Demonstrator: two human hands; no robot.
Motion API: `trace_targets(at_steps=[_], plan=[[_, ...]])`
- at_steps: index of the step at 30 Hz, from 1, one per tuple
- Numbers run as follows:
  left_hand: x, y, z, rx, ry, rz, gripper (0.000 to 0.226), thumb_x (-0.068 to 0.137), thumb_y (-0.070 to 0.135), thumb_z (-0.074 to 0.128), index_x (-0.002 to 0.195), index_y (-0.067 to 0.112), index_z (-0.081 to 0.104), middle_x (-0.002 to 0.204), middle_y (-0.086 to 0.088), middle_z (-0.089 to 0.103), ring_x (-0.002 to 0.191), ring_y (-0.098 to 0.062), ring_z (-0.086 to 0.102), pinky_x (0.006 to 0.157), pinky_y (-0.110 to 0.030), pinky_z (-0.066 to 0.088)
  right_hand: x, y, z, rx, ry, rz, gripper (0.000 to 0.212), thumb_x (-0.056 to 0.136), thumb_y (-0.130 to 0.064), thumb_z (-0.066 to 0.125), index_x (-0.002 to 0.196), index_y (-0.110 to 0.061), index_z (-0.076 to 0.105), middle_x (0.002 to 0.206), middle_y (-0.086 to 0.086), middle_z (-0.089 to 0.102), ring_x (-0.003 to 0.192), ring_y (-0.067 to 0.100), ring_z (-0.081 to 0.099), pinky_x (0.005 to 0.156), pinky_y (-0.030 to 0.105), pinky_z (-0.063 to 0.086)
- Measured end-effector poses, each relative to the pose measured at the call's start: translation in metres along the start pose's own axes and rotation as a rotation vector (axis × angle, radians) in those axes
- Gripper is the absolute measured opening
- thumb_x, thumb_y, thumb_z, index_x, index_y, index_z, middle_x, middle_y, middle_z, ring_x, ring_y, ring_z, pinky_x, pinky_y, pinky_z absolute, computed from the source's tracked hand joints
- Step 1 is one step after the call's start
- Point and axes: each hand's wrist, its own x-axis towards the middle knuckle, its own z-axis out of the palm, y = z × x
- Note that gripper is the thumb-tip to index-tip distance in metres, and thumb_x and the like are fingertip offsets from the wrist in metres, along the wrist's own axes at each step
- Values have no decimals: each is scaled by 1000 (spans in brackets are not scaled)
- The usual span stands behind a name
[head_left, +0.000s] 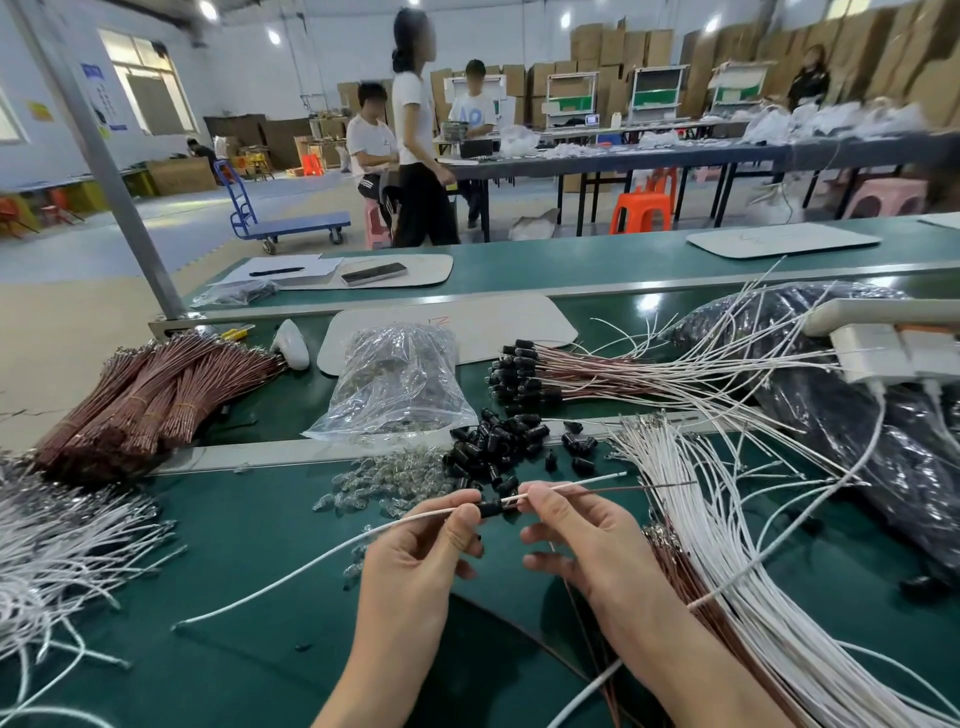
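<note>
My left hand pinches a small black socket together with a white wire that trails off to the lower left over the green table. My right hand pinches a white wire and a thin brown wire just right of the socket; both wires point right. The two hands are close together above the table's near edge. Behind them lie a heap of loose black sockets and a scatter of small clear bulbs.
White wires fan out at the right, more white wires at the left. Brown wire bundles lie at the far left, a clear bag in the middle, finished socket leads beyond. A dark plastic bag fills the right. People stand behind the benches.
</note>
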Motion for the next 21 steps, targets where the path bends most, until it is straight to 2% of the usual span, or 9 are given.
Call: trace_targets(at_steps=[8,16,21], plan=[[5,2,-7,-108,57,-72,34,70,47,75,96,27,82,76,-3,73,67,-10,64,59,-21,54,2,-14,-13,62,68,-37,33,62,-42,81,84,-18,82,89,4,76,70,12,68,60,27,57],[9,1,-10,-167,80,-93,37,67,45,77,97,24,82,88,-9,76,69,-10,63,58,-22,54,3,-23,-27,139,144,-102,12,74,-31,77,77,-20,81,87,3,75,68,10,67,56,24,57],[11,1,-15,-215,116,-121,33,69,40,76,96,21,82,92,-10,77,67,-8,63,56,-22,54,4,-29,-40,200,205,-144,12,81,-29,72,80,-20,80,86,0,74,68,7,67,55,22,58]])
